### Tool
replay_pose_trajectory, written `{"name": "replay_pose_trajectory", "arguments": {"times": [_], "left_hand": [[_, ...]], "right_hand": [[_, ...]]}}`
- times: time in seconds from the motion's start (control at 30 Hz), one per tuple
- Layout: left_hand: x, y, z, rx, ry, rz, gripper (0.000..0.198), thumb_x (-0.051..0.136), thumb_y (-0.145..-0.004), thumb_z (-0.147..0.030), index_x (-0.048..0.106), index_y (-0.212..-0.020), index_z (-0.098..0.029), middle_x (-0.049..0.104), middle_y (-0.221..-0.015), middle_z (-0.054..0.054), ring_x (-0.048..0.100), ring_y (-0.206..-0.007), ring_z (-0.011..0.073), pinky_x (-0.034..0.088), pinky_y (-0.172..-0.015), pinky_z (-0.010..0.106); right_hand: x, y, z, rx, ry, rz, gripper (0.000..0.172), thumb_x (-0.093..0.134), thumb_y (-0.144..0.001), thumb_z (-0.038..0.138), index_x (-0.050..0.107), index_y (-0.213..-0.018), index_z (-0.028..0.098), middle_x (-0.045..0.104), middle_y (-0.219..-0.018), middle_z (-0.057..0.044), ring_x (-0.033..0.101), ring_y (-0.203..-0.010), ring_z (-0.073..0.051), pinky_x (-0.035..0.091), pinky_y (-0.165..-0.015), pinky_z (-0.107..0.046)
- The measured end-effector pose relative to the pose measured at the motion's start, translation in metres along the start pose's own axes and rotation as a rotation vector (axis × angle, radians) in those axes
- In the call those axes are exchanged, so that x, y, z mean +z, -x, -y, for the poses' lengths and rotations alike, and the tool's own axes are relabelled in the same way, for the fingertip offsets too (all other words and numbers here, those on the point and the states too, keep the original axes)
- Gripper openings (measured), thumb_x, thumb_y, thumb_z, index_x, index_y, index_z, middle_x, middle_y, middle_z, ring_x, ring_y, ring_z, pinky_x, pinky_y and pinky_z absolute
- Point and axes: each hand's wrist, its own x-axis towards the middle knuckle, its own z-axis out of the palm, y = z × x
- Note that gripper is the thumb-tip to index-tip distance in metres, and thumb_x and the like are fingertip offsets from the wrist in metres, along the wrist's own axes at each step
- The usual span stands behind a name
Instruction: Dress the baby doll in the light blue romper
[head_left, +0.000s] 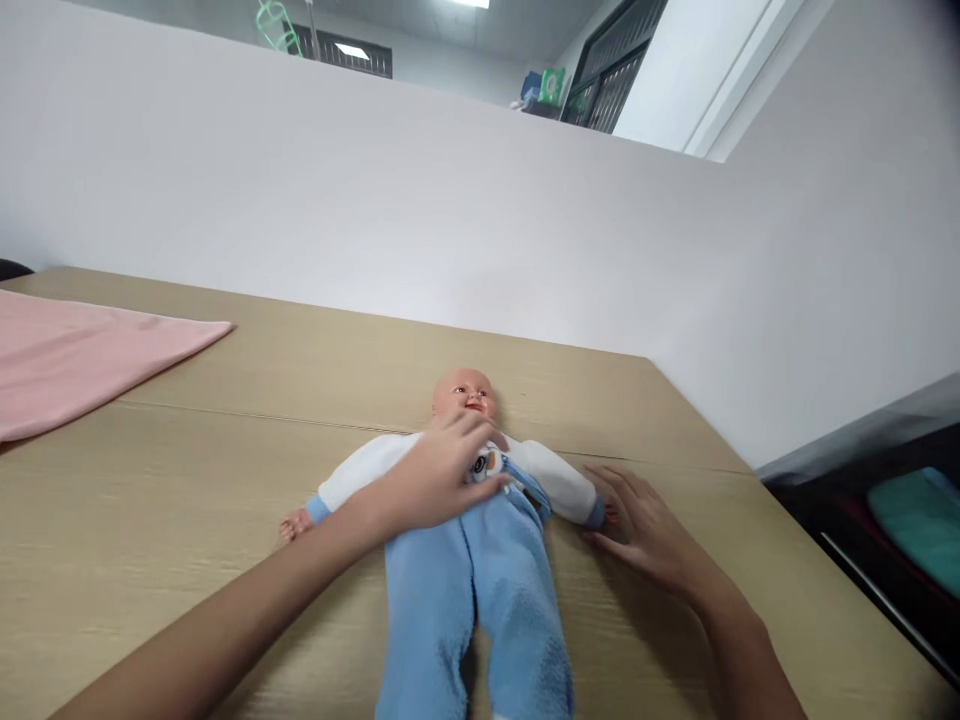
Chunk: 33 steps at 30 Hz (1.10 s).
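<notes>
A baby doll [466,388] lies on its back on the tan table, its head toward the wall and its arms spread. It wears a fleecy outfit [431,580] with blue legs, white sleeves and blue cuffs. My left hand [442,470] is over the doll's chest, fingers spread, covering part of the printed front; whether it presses down I cannot tell. Beside the doll's cuffed hand [610,513] on the right, my right hand [649,525] is open with its fingers apart. Nothing shows in either palm.
A pink cloth [82,355] lies flat on the table [247,480] at the left. A white wall [390,200] rises behind the table. Past the table's right edge is a dark container [840,520] with a teal item [919,525] in it.
</notes>
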Motion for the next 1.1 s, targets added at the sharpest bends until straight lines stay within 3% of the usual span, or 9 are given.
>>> {"name": "replay_pose_trajectory", "arguments": {"times": [0.13,0.27,0.37,0.5,0.63,0.77,0.9,1.0,1.1], "left_hand": [[0.044,-0.037,-0.010,0.011,-0.220,0.247,0.032,0.073,-0.100,-0.040,0.072,-0.121,-0.016,0.075,-0.125,0.014,0.063,-0.122,0.0355,0.050,-0.107,0.052],[0.071,-0.049,-0.005,0.019,-0.334,0.268,0.019,0.070,-0.101,-0.037,0.073,-0.110,-0.020,0.078,-0.115,0.011,0.066,-0.114,0.0373,0.051,-0.097,0.053],[0.071,-0.045,-0.003,0.133,-0.268,0.240,0.017,0.064,-0.107,-0.035,0.069,-0.118,-0.023,0.078,-0.115,0.007,0.069,-0.110,0.0318,0.050,-0.094,0.046],[0.059,-0.040,-0.001,0.325,-0.086,0.161,0.025,0.047,-0.115,-0.036,0.066,-0.123,-0.023,0.076,-0.115,0.006,0.070,-0.104,0.0241,0.047,-0.090,0.038],[0.051,-0.038,0.001,0.449,0.112,0.057,0.031,0.044,-0.116,-0.038,0.068,-0.125,-0.021,0.076,-0.115,0.010,0.069,-0.103,0.0242,0.046,-0.090,0.037],[0.049,-0.038,0.000,0.333,0.459,0.016,0.024,0.056,-0.112,-0.041,0.069,-0.112,-0.021,0.075,-0.110,0.010,0.069,-0.104,0.0241,0.049,-0.092,0.035],[0.052,-0.041,0.000,0.084,0.834,0.059,0.030,0.063,-0.107,-0.050,0.062,-0.106,-0.020,0.070,-0.093,0.004,0.067,-0.084,0.0197,0.053,-0.080,0.033],[0.055,-0.044,0.002,0.042,0.833,0.056,0.035,0.065,-0.105,-0.054,0.064,-0.104,-0.019,0.070,-0.096,0.004,0.066,-0.089,0.0198,0.052,-0.083,0.032],[0.056,-0.045,0.004,0.054,0.679,0.012,0.028,0.065,-0.105,-0.047,0.067,-0.105,-0.019,0.071,-0.104,0.006,0.064,-0.100,0.0222,0.050,-0.093,0.034]], "right_hand": [[-0.003,0.004,-0.014,0.088,-0.040,0.046,0.031,0.073,-0.091,0.030,0.075,-0.122,0.027,0.079,-0.105,-0.007,0.074,-0.098,-0.031,0.057,-0.093,-0.049],[-0.006,0.002,-0.001,0.054,-0.163,-0.210,0.023,0.076,-0.091,0.031,0.073,-0.114,0.027,0.075,-0.101,-0.005,0.071,-0.094,-0.027,0.057,-0.085,-0.041],[-0.001,-0.007,0.016,0.057,-0.298,-0.361,0.026,0.083,-0.088,0.036,0.072,-0.110,0.026,0.075,-0.100,-0.005,0.071,-0.088,-0.024,0.059,-0.079,-0.036],[0.023,-0.024,0.042,0.126,-0.482,-0.488,0.032,0.089,-0.084,0.041,0.070,-0.105,0.026,0.076,-0.091,-0.003,0.073,-0.079,-0.021,0.060,-0.069,-0.031],[0.049,-0.034,0.068,0.122,-0.563,-0.517,0.032,0.090,-0.084,0.039,0.067,-0.102,0.025,0.077,-0.086,-0.001,0.075,-0.076,-0.020,0.061,-0.070,-0.029],[0.052,-0.029,0.080,0.085,-0.649,-0.401,0.026,0.081,-0.093,0.037,0.066,-0.112,0.027,0.077,-0.097,-0.002,0.075,-0.089,-0.021,0.062,-0.080,-0.030],[0.038,-0.022,0.089,-0.001,-0.659,-0.230,0.018,0.063,-0.106,0.039,0.069,-0.119,0.028,0.073,-0.115,-0.005,0.070,-0.110,-0.025,0.057,-0.098,-0.036],[0.037,-0.023,0.102,-0.020,-0.653,-0.226,0.018,0.062,-0.106,0.042,0.072,-0.112,0.028,0.069,-0.116,-0.005,0.065,-0.115,-0.025,0.052,-0.104,-0.037],[0.047,-0.028,0.111,0.084,-0.797,-0.315,0.022,0.065,-0.104,0.048,0.073,-0.102,0.027,0.068,-0.113,-0.005,0.065,-0.113,-0.025,0.053,-0.104,-0.038]]}}
